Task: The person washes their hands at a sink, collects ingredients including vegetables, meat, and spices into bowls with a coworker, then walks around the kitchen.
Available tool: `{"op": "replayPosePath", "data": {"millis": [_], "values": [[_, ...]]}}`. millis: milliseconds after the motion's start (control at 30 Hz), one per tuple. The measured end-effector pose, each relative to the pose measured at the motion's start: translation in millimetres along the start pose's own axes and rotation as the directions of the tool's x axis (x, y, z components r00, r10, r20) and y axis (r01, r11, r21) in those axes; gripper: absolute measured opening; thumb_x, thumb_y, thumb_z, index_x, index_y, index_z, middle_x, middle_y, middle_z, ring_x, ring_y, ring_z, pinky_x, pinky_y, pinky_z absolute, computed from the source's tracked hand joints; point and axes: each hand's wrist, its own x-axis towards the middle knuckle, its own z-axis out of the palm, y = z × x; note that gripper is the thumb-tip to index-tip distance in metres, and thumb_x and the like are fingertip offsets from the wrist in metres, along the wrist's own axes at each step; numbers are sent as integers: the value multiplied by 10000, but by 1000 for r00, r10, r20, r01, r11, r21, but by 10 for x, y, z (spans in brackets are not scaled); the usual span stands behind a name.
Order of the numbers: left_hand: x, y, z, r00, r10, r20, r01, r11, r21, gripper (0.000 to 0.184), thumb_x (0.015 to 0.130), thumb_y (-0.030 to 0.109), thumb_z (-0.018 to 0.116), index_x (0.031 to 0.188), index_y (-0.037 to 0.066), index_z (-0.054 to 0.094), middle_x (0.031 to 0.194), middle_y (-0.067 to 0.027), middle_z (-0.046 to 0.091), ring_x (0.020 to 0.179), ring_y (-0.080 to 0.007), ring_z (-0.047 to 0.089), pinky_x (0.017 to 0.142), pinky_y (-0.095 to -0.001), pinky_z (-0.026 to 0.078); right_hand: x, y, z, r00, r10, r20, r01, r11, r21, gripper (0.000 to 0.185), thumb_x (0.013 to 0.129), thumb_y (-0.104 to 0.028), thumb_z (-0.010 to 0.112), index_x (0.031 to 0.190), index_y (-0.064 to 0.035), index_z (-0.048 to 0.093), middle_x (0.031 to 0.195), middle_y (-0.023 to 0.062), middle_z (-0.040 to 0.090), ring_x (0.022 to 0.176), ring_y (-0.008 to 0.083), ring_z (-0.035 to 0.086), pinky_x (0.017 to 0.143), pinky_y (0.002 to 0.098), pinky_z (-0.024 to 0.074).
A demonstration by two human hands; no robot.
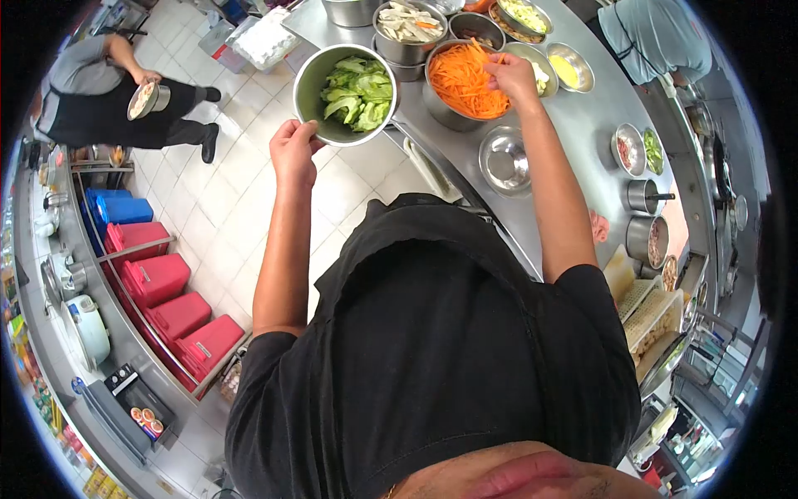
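My left hand (294,151) grips the near rim of a deep metal pot (308,93), thumb over the edge. Chopped green leaves (359,93) lie inside this pot, which is held off the table's left edge. Over on the right, my right hand (510,78) reaches into a metal bowl (446,114) heaped with shredded carrots (462,76). Its fingers are pinched together at the carrots' right side, partly hiding what is between them. Just below that bowl stands a shiny metal bowl (504,160) with nothing visible in it.
Several bowls crowd the steel table (573,125), among them one of pale sliced vegetable (407,22) and one of yellow liquid (565,71). A co-worker (83,100) carries a small pot at left. Another person (657,37) stands at right. Red bins (154,279) line the left counter.
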Motion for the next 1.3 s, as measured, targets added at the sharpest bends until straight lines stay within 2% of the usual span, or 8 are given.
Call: {"op": "replayPosePath", "data": {"millis": [100,333,467,600,800,900,1133,1300], "values": [[-18,23,6,1000,-3,-2,3,1000,5,204,825,19,599,653,66,499,663,-24,536,580,-112,533,572,-290,537,-91,-57,-166,1000,-13,12,10,973,231,196,783,-62,699,947,20,631,710,41,610,549,100,571,500,230,517],[49,-76,-20,1000,6,4,-6,1000,-20,190,823,29,599,659,56,506,670,-31,550,573,-121,547,581,-282,534,-850,87,-733,998,62,-18,-53,947,318,185,802,-67,685,960,15,633,766,31,622,599,85,567,491,202,477],[86,-138,-19,1000,-1,20,0,1000,3,193,819,23,599,657,59,500,673,-32,550,571,-126,551,598,-296,545,-1214,574,-791,979,204,27,-206,963,172,149,818,-89,685,934,-5,643,730,34,617,629,62,561,525,207,473],[188,-229,32,999,-17,43,17,1000,1,195,818,20,603,665,64,490,701,-36,554,590,-131,560,622,-301,550,-1282,1204,-654,999,-40,-9,25,780,-625,252,783,-142,660,1015,-46,684,900,143,699,754,236,676,699,333,534],[165,-221,174,997,-64,40,63,998,30,203,835,15,593,681,85,480,698,-13,527,597,-114,529,634,-294,535,-1274,522,-901,986,28,-163,-116,822,-558,211,778,-177,645,959,-82,696,842,132,694,774,265,668,725,353,515],[205,-302,152,998,-45,46,45,999,-6,217,819,20,606,662,88,472,683,-20,540,579,-123,547,601,-293,540,-1156,396,-872,999,32,1,-25,791,-611,176,785,-168,647,925,-70,688,802,121,691,731,253,661,702,347,513],[83,-309,150,999,-43,0,43,999,5,200,831,43,613,683,98,491,679,-3,535,573,-94,522,569,-276,525,-567,-279,-225,919,-394,15,363,833,-417,151,814,-173,618,884,-57,687,791,102,692,731,223,663,687,333,511],[-10,-316,117,998,-46,-36,46,999,-9,204,826,28,599,667,99,493,653,10,518,552,-85,501,555,-271,511,68,-691,368,723,-668,179,647,562,-515,189,823,-222,610,931,-97,701,856,105,647,823,301,624,751,375,494]]}}
